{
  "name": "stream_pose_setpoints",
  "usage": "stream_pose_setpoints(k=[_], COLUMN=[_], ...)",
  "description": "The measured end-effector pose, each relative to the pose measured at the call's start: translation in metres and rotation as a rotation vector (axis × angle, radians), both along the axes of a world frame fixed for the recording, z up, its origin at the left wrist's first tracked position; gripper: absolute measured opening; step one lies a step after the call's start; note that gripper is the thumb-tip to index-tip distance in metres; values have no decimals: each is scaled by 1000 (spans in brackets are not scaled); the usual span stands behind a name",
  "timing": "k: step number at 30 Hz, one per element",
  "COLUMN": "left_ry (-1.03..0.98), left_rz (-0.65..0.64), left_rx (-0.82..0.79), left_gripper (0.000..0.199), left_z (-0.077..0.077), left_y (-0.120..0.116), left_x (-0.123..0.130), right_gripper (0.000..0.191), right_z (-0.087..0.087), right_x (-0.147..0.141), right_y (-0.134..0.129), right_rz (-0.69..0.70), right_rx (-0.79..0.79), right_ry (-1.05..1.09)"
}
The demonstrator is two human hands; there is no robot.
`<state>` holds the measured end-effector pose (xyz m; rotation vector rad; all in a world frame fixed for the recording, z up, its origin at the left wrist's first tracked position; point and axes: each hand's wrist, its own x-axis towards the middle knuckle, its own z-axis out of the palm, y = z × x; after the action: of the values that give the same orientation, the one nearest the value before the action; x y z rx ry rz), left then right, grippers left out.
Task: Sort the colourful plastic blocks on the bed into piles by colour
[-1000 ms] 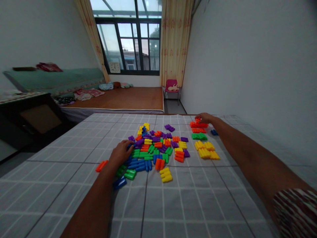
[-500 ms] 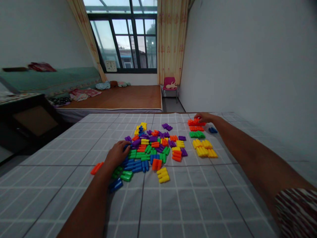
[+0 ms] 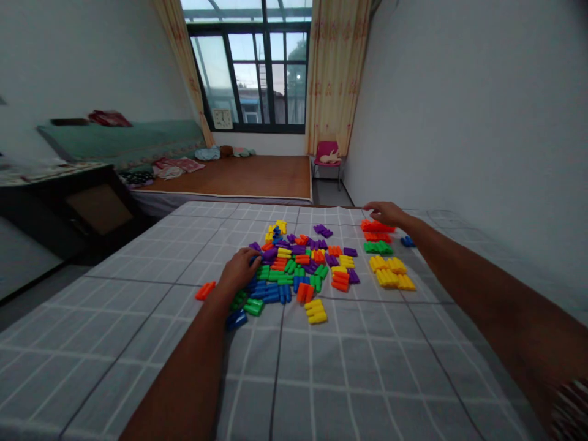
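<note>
Colourful plastic blocks lie in a loose pile on the grey checked tablecloth. My left hand [image 3: 241, 267] rests at the pile's left edge, fingers curled at the blue and purple blocks; what it may hold is hidden. At the far right, my right hand [image 3: 384, 212] is raised just above the orange blocks [image 3: 377, 231], its fingers apart with nothing visible between them. Nearer me than these lie green blocks [image 3: 378, 247] and a group of yellow blocks [image 3: 392, 273]. One blue block [image 3: 407, 241] lies beside my right forearm.
An orange block [image 3: 205, 290] lies left of my left forearm, and a yellow block [image 3: 316, 311] sits in front of the pile. Beyond the table [image 3: 367, 367] are a bed [image 3: 239, 174] and a pink chair [image 3: 327, 150]. A dark cabinet [image 3: 98, 205] stands at left.
The view has shifted, so the scene sits further right. My right hand has lifted off the orange blocks and its fingers have opened. My left hand stays by the pile.
</note>
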<state>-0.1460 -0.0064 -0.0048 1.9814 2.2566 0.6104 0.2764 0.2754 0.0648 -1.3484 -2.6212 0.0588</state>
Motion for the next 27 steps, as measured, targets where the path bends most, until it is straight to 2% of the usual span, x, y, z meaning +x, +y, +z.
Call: stream_pose_setpoints(k=[4, 7, 9, 13, 16, 19, 21, 24, 27], left_ry=[-37, -42, -29, -6, -20, -21, -14, 1, 21], left_rz=[-111, -123, -71, 69, 93, 80, 76, 67, 55], left_rx=[50, 44, 9, -15, -3, -6, -12, -13, -19], left_gripper=[38, 33, 31, 30, 28, 28, 30, 31, 32], left_z=[2, 3, 5, 8, 8, 5, 4, 2, 1], left_y=[-2, -5, -6, -9, -10, -9, -8, -8, -7], left_x=[8, 9, 6, 1, -1, -1, -2, -4, -5], right_gripper=[36, 31, 31, 37, 39, 41, 42, 43, 38], right_z=[-13, -19, -20, -22, -28, -32, -31, -27, -22], right_x=[-62, -105, -128, -163, -183, -196, -197, -186, -162], right_y=[-52, -84, -97, -110, -116, -120, -118, -112, -103], right_rz=[278, 403, 408, 316, 316, 353, 329, 193, 90], right_rx=[-93, -136, -126, -93, -12, 21, 18, -15, -168], right_ry=[26, -12, -19, 2, -48, -111, -93, 22, 92])
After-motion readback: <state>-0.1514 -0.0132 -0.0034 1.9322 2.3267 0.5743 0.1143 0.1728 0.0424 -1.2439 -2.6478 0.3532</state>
